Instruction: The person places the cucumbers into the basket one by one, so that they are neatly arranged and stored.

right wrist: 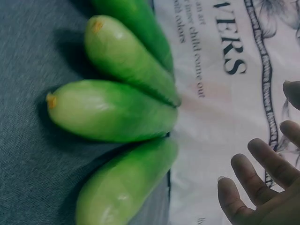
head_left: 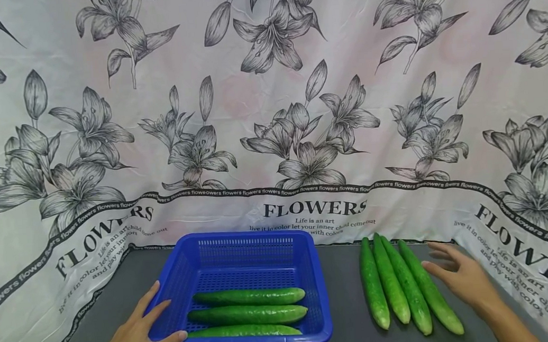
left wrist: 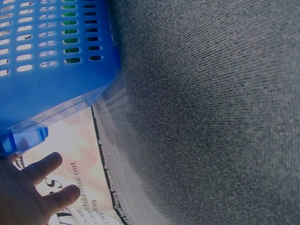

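Observation:
A blue plastic basket (head_left: 322,295) with slotted walls stands on the dark tabletop. Inside it, three cucumbers (head_left: 250,314) lie crosswise, one behind another. My left hand (head_left: 137,329) is at the basket's left rim with its fingers spread and its thumb by the front-left corner; the left wrist view shows the fingers (left wrist: 63,197) extended below the rim. To the right of the basket, several cucumbers (head_left: 396,284) lie side by side, pointing away from me. My right hand (head_left: 460,274) is beside the rightmost cucumber, fingers apart, holding nothing. In the right wrist view the cucumber ends (right wrist: 108,110) look pale green.
A white curtain (head_left: 300,137) printed with grey lilies and lettering hangs behind the table and round both sides. Its lower edge meets the dark tabletop (head_left: 344,288). A strip of tabletop lies between the basket and the loose cucumbers.

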Tool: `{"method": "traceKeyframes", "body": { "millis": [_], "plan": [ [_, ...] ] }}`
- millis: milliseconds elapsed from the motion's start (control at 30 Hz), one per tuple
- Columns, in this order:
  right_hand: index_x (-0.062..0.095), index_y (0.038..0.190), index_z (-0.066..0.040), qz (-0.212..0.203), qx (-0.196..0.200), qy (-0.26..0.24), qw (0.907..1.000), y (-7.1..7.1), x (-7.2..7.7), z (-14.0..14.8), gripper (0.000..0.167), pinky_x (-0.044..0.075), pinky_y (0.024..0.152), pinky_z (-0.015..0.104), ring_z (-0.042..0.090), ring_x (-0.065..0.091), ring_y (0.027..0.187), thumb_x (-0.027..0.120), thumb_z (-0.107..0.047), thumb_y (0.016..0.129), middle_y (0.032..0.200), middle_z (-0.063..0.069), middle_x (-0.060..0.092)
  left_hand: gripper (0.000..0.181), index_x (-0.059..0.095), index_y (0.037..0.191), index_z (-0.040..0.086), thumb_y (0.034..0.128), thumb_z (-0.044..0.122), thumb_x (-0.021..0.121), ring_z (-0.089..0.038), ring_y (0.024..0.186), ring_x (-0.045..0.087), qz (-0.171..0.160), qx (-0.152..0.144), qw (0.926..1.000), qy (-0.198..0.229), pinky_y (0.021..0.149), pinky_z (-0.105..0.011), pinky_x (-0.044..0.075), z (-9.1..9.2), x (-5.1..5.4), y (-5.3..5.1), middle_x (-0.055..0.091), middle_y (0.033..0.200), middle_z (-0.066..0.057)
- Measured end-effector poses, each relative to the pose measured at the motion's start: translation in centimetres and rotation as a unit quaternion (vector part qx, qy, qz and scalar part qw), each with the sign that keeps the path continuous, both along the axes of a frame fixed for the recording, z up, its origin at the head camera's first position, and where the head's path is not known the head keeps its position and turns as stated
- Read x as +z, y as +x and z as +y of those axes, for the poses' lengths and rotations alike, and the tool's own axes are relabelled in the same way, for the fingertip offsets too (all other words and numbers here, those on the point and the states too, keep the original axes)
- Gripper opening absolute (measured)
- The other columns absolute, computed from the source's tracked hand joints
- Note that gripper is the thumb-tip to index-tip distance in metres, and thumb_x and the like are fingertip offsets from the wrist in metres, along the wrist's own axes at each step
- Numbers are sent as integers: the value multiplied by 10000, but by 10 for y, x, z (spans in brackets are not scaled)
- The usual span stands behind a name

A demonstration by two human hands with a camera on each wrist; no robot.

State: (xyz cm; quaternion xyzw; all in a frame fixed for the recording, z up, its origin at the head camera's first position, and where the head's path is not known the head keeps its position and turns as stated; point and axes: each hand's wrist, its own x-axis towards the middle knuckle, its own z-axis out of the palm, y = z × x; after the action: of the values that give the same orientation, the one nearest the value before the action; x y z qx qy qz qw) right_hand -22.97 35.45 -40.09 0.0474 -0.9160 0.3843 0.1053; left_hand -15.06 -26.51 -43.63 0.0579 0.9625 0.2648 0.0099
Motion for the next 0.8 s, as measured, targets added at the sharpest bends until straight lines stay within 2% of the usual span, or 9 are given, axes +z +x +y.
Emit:
{"method": "traceKeyframes", "body": {
  "millis": [300, 600, 800],
  "plan": [
    [294, 1468, 49, -334, 39, -12, 9994, -14, -20, 14, 742, 487, 811, 572, 569, 466, 1133, 606, -390, 958, 1338, 389, 402, 784, 493, 1396, 12, 853, 555, 653, -560, 1192, 418, 87, 7, 10000, -7, 769, -665, 438, 1, 0, 2, 112, 1564, -173],
    [249, 1470, 68, -1192, -73, 208, 9926, -26, -32, 23, 808, 466, 823, 587, 603, 387, 1165, 595, -444, 949, 1361, 407, 352, 784, 490, 1400, 18, 855, 558, 649, -559, 1195, 415, 11, 28, 10000, 21, 770, -668, 436, 0, 0, 1, 104, 1567, -165],
    [207, 1485, 59, -1628, -25, 257, 9863, -31, -34, 26, 882, 455, 802, 602, 607, 401, 1143, 588, -508, 927, 1366, 415, 329, 774, 493, 1400, 22, 857, 552, 651, -556, 1206, 407, 24, 11, 10000, 63, 768, -662, 438, 0, -1, 1, 103, 1571, -161]
  ]
}}
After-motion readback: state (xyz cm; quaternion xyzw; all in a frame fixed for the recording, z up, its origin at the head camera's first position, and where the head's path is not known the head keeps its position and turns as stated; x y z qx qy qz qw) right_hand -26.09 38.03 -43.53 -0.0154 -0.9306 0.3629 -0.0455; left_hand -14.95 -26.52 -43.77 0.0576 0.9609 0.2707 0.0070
